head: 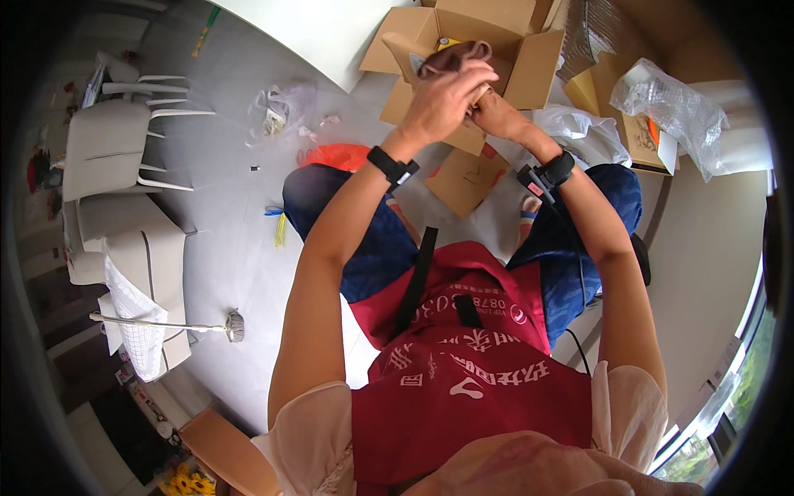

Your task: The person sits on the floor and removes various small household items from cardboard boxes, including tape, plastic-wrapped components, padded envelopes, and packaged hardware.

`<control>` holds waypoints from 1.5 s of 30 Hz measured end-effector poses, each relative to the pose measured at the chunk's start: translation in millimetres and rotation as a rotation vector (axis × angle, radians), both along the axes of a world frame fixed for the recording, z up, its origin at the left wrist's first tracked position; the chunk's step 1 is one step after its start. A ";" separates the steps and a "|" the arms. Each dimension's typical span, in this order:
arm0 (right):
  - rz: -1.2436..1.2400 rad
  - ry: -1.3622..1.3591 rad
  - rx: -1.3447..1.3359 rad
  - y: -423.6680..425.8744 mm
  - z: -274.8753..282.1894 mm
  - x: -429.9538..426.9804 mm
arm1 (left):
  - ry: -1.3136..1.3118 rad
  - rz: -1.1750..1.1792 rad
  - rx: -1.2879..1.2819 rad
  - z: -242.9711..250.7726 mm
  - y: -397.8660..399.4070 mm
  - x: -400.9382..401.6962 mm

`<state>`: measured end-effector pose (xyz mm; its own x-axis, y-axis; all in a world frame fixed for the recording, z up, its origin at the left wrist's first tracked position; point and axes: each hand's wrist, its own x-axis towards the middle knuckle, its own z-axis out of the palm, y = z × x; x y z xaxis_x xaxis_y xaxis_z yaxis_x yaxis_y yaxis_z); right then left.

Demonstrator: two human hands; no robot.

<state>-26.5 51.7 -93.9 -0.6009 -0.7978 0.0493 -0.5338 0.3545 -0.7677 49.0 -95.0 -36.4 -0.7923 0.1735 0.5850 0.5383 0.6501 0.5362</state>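
Note:
My left hand (439,105) is raised in front of an open cardboard box (468,28), its fingers stretched towards my right hand. A dark brown, soft-looking item with a loop, perhaps cloth (451,61), shows just beyond the left fingers; whether they grip it is hidden. My right hand (504,118) is curled close beside the left fingertips. A small tan piece (480,93) shows between the two hands, at the curled right fingers. Inside the box, something yellow (448,43) peeks out behind the brown item.
A cardboard flap with handwriting (469,180) lies between my feet. Bubble wrap (670,111) drapes over another box (645,139) at right. A red plastic bag (335,156) and clear bag (276,118) lie on the floor. Chairs (105,149) and a long-handled brush (234,325) are at left.

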 end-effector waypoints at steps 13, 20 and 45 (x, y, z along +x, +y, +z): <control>-0.077 -0.999 -0.386 18.6 24.1 -2.7 | 0.118 0.369 0.132 -30.4 -71.2 -31.6; -0.182 -1.169 -0.801 18.4 25.6 -32.4 | 0.009 0.329 0.111 -46.0 -21.0 -4.5; -0.278 -1.111 -0.982 9.7 23.4 -29.5 | -0.676 0.110 1.209 -43.0 -14.1 -9.8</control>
